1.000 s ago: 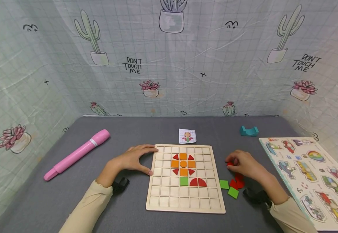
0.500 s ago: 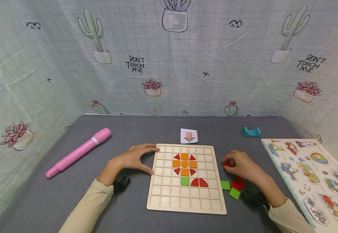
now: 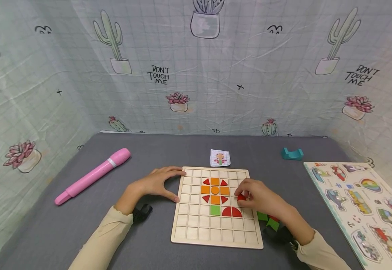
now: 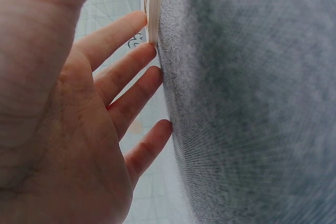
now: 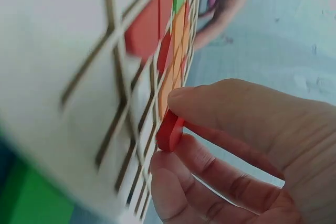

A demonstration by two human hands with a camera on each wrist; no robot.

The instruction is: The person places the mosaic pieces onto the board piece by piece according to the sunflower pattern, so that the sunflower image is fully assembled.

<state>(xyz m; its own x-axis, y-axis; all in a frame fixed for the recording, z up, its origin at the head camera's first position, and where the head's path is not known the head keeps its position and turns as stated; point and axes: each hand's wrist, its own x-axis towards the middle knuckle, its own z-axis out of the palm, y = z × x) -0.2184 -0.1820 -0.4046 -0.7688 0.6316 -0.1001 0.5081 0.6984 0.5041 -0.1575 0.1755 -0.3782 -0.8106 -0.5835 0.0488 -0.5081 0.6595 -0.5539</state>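
Note:
A wooden grid board (image 3: 192, 233) lies on the grey table, with orange squares, an orange circle (image 3: 215, 190), red triangles, one green square (image 3: 215, 210) and two red quarter-circle tiles (image 3: 231, 212) set in its cells. My left hand (image 3: 155, 183) touches the board's left edge with thumb and fingertips, fingers spread and fairly straight; the left wrist view has the fingertips (image 4: 152, 51) at the wooden edge. Over the board's right side, my right hand (image 3: 258, 195) pinches a red tile (image 5: 170, 132) between thumb and fingers, close to the grid.
Green and red tiles (image 3: 273, 224) lie right of the board, partly under the right wrist. Behind the board is a small pattern card (image 3: 220, 158). A pink tube (image 3: 92, 176) lies left, a teal holder (image 3: 292, 153) back right, and a picture puzzle board (image 3: 361, 202) far right.
My right hand has moved left with the red tile, from beside the board to over its right columns. The left hand stays at the left edge. The head view has shifted slightly.

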